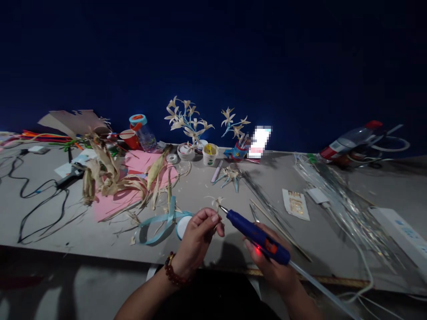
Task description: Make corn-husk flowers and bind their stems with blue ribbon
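Note:
My left hand (203,231) pinches the thin stem of a small pale flower (218,202) over the front of the table. My right hand (271,260) is wrapped round a blue hot glue gun (256,235), whose red light glows and whose clear glue stick trails out of the back. The gun's metal nozzle points left and reaches the flower's base; whether they touch I cannot tell. Just left of my left hand lies a light blue ribbon (156,235) with its roll. Beyond my hands rests a cluster of pale flowers with blue stems (230,175).
Dried corn husks (108,173) and pink paper (103,206) cover the left side, near black cables (22,222). Branches of husk flowers (188,118) stand in cups at the back. Wires (267,195), a white packet (296,204), clear glue sticks (350,213) and a bottle (350,140) lie right.

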`<state>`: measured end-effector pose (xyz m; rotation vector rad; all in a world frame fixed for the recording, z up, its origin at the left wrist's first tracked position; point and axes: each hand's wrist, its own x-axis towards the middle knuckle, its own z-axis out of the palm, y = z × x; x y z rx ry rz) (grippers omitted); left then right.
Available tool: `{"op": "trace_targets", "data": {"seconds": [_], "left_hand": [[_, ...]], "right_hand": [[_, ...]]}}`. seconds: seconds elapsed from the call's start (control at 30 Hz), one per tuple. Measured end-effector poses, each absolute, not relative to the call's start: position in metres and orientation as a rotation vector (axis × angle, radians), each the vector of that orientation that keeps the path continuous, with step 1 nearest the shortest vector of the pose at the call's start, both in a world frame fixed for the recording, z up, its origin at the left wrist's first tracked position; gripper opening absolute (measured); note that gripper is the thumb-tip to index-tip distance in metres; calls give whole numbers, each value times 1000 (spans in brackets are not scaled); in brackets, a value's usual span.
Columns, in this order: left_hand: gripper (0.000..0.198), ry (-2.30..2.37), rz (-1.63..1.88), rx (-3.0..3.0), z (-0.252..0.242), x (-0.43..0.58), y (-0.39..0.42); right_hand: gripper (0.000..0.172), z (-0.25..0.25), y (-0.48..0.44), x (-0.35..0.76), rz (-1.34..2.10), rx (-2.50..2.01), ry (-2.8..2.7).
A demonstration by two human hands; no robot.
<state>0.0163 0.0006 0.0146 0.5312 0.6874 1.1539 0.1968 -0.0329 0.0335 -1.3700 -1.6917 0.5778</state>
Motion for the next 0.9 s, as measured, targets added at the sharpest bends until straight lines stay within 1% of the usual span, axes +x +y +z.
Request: {"op": "trace_targets", "data": {"seconds": [0.2,0.43,0.6,0.73,0.9], "left_hand": [[15,685,1153,533,17,16,2],[14,669,1150,533,16,16,1],[13,661,1149,541,13,16,1],[14,664,1154,544,14,16,1],[12,669,1146,530,16,16,0]], "right_hand": [[14,29,-34,198,531,-1375,-1706],[19,28,-34,198,521,-1347,-1724],[16,30,-34,199,500,-1336,-1749],[21,30,-36,199,519,-1327,-1760],[18,28,-38,200,480,-1355,-1758]]}}
